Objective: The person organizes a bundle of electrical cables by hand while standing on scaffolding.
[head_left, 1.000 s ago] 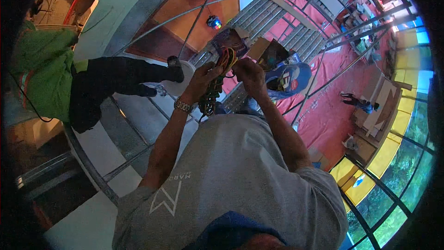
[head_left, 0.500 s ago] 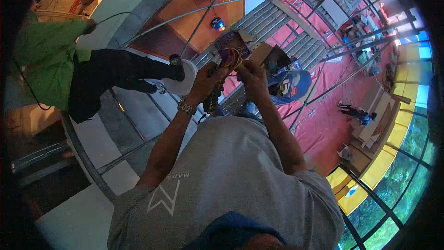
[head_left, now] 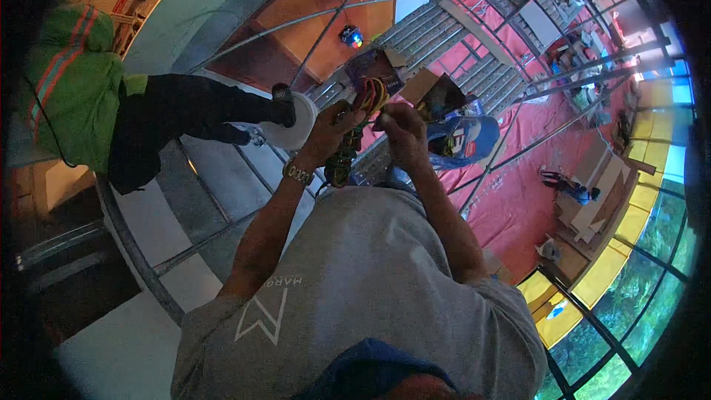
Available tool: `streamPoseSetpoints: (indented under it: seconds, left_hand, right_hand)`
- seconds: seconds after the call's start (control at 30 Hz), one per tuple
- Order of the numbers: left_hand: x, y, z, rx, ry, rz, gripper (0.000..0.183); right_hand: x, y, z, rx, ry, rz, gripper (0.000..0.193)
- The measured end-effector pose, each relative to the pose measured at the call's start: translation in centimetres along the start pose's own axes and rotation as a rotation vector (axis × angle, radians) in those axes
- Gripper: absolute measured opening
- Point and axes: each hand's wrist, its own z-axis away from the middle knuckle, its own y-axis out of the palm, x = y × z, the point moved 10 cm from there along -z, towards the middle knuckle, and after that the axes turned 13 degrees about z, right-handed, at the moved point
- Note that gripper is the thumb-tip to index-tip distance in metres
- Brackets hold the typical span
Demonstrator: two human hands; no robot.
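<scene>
Wire bundle (head_left: 354, 130), red, yellow and green strands, sits at upper centre of frame, hanging down between both hands. Left hand (head_left: 331, 130) has fingers curled closed around the bundle; metal watch (head_left: 298, 173) on that wrist. Right hand (head_left: 400, 127) touches the strands' top, fingers bent; exact grip cannot be told. Cardboard box (head_left: 433, 92) just right of hands. Person in green jacket (head_left: 70, 92) at left.

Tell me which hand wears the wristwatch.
The left hand: a metal watch sits on its wrist. The right hand, also at the coloured wires, has a bare wrist.
</scene>
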Motion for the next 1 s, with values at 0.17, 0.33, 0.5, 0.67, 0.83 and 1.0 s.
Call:
streamPoseSetpoints:
  seconds: [0.17,0.33,0.5,0.67,0.83,1.0]
  left_hand:
    - [1.1,0.2,0.4,-0.006,-0.119,0.066,0.044]
    - [1.3,-0.4,0.7,0.015,-0.127,-0.030,0.050]
    - [1.2,-0.3,0.3,0.026,-0.075,-0.057,0.054]
    - [1.6,1.0,0.1,0.136,-0.058,-0.124,0.041]
    - [2.9,-0.1,0.4,0.145,-0.177,-0.090,0.046]
    - [3.7,-1.1,1.0,0.175,-0.185,-0.464,0.059]
  right_hand:
    - [1.3,-0.7,-1.0,0.095,-0.018,0.316,0.025]
    - [-1.2,0.0,-2.2,0.111,0.041,0.219,0.040]
    - [-0.8,1.3,-2.3,0.152,-0.269,0.680,0.059]
    - [-0.3,1.9,-2.2,0.382,-0.004,-0.005,0.065]
    - [1.8,2.6,-1.7,0.470,0.130,-0.181,0.064]
    - [-0.7,2.4,-1.6,0.554,0.221,0.306,0.048]
